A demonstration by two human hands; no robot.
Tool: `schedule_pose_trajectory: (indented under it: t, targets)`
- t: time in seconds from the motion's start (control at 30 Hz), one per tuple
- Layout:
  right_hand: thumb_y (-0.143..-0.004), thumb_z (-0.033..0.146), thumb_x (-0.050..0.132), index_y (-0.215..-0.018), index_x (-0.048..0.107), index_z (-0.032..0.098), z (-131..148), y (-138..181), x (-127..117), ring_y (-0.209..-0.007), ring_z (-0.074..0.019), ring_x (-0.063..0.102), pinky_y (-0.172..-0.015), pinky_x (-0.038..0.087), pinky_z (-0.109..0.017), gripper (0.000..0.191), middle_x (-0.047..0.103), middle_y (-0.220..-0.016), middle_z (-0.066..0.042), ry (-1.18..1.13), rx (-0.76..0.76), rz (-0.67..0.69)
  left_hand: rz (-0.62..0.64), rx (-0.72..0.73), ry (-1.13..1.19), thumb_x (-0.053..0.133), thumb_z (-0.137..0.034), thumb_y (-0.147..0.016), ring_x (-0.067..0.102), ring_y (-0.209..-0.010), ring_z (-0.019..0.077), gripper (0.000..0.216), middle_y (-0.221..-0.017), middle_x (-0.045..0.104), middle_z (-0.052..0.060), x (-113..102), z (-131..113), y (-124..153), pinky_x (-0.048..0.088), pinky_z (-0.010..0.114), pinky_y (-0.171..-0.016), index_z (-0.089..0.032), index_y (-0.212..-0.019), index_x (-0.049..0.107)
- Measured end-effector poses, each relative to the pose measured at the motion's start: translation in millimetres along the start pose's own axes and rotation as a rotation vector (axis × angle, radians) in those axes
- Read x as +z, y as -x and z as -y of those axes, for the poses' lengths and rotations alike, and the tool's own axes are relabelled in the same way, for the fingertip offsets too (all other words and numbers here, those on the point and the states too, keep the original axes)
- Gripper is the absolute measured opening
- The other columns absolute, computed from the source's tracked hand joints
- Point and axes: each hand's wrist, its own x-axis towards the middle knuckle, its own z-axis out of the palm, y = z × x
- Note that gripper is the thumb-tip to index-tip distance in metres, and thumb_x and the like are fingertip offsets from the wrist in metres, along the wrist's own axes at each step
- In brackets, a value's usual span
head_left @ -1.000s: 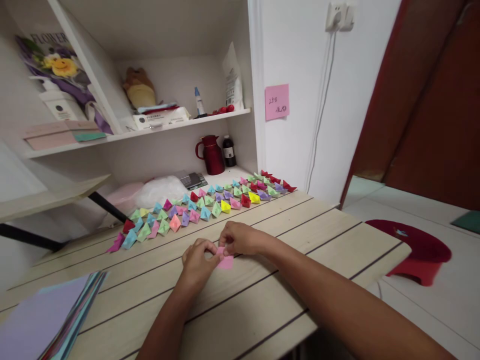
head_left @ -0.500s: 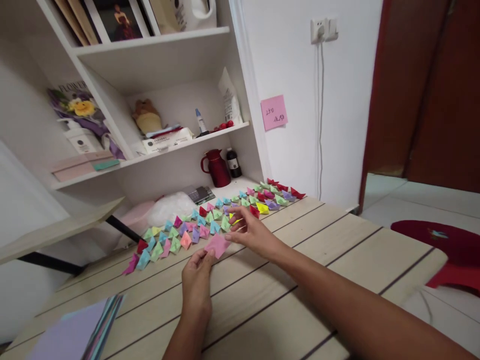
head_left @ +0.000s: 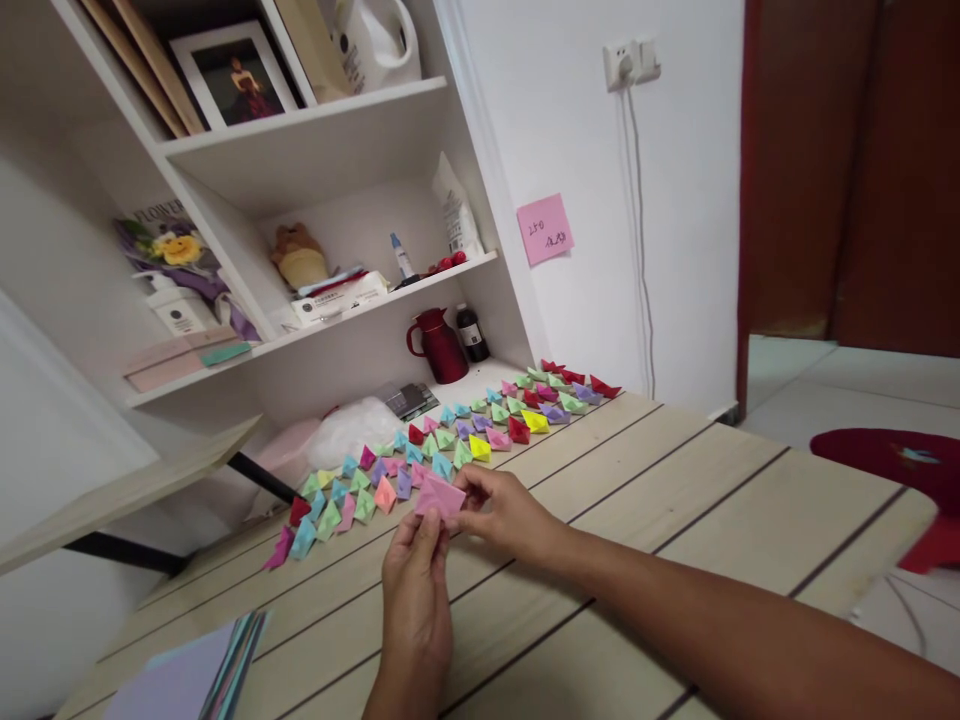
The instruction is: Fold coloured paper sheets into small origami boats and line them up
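A small folded piece of pink paper (head_left: 439,494) is held up above the table between both hands. My left hand (head_left: 417,580) pinches its lower edge, thumb on the near face. My right hand (head_left: 501,510) grips its right corner with thumb and fingertips. Just beyond them, several rows of small folded paper boats (head_left: 385,493) in many colours stand on the slatted wooden table (head_left: 525,600). At the near left lies a stack of coloured paper sheets (head_left: 180,672), lilac on top.
Behind the boats stands a white shelf unit (head_left: 315,120) with a dark red jug (head_left: 442,345) and a dark bottle (head_left: 471,333). A raised wooden shelf (head_left: 135,490) on black legs juts in at left. A red stool (head_left: 885,450) stands beyond the table's right end.
My right hand has come down and closed on the pink paper's right corner. The paper now shows a folded, pointed outline. The camera view has shifted slightly.
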Motion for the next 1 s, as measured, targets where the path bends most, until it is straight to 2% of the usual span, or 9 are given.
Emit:
schedule_pose_trajectory:
  t: [0.13,0.27,0.47,0.57,0.7,0.77,0.9,1.0]
  targets:
    - [-0.072,0.021,0.070,-0.072,0.053,0.018,4,2,0,-0.063,-0.0112,0.046,-0.060,0.037,-0.022,0.018,0.049,-0.065,0.005,0.011,-0.038,-0.033,0.068,-0.025,-0.011,0.075,-0.019,-0.074,0.065,-0.088,0.0122,0.019,-0.093,0.070,0.006,1,3,0,0.053,0.024,-0.085,-0.014,-0.090,0.067]
    - [-0.072,0.019,0.070,-0.069,0.052,0.018,8,3,-3,-0.065,-0.0115,0.044,-0.061,0.036,-0.023,0.019,0.048,-0.066,0.004,0.122,-0.075,-0.069,0.099,-0.044,-0.023,0.077,-0.022,-0.073,0.065,-0.093,0.0136,0.023,-0.098,0.071,0.007,-2,7,-2,0.051,0.025,-0.088,-0.015,-0.093,0.068]
    - [-0.075,0.018,0.070,-0.070,0.053,0.017,13,3,-5,-0.067,-0.0120,0.047,-0.063,0.037,-0.023,0.018,0.050,-0.069,0.003,0.233,-0.154,-0.029,0.121,-0.015,-0.043,0.080,-0.023,-0.068,0.066,-0.091,0.0136,0.029,-0.096,0.072,0.005,-1,5,0,0.050,0.026,-0.088,-0.017,-0.094,0.068]
    - [-0.075,0.017,0.070,-0.086,0.056,0.019,13,5,-5,-0.067,-0.0116,0.049,-0.063,0.040,-0.023,0.018,0.054,-0.074,0.003,0.196,-0.135,-0.039,0.128,-0.006,-0.057,0.081,-0.025,-0.066,0.066,-0.088,0.0133,0.030,-0.093,0.072,0.005,0,4,0,0.050,0.026,-0.088,-0.016,-0.093,0.069]
    - [-0.074,0.012,0.069,-0.120,0.050,0.024,11,7,-4,-0.070,-0.0118,0.053,-0.062,0.043,-0.022,0.051,0.059,-0.088,0.001,0.242,-0.163,-0.095,0.115,-0.016,-0.060,0.081,-0.027,-0.066,0.065,-0.086,0.0130,0.032,-0.094,0.072,0.006,-1,5,-2,0.049,0.026,-0.087,-0.015,-0.094,0.069]
    - [-0.077,0.012,0.067,-0.118,0.057,0.025,10,7,-5,-0.076,-0.0132,0.055,-0.067,0.044,-0.024,0.044,0.061,-0.093,-0.001,0.310,-0.235,-0.080,0.108,-0.014,-0.070,0.081,-0.026,-0.065,0.064,-0.083,0.0121,0.032,-0.092,0.072,0.005,-2,6,-2,0.050,0.026,-0.085,-0.016,-0.093,0.070]
    - [-0.082,0.016,0.065,-0.090,0.070,0.021,8,6,-7,-0.077,-0.0153,0.056,-0.068,0.044,-0.027,0.010,0.062,-0.081,-0.002,0.355,-0.280,-0.060,0.122,0.010,-0.122,0.080,-0.025,-0.066,0.064,-0.086,0.0132,0.033,-0.096,0.072,0.005,-2,6,-3,0.049,0.025,-0.084,-0.016,-0.097,0.070]
    - [-0.084,0.016,0.063,-0.085,0.072,0.021,6,6,-8,-0.077,-0.0157,0.057,-0.069,0.044,-0.027,0.010,0.062,-0.079,-0.002,0.353,-0.303,-0.065,0.131,0.083,-0.227,0.077,-0.027,-0.068,0.063,-0.090,0.0152,0.029,-0.097,0.071,0.006,0,6,-2,0.048,0.025,-0.083,-0.016,-0.094,0.069]
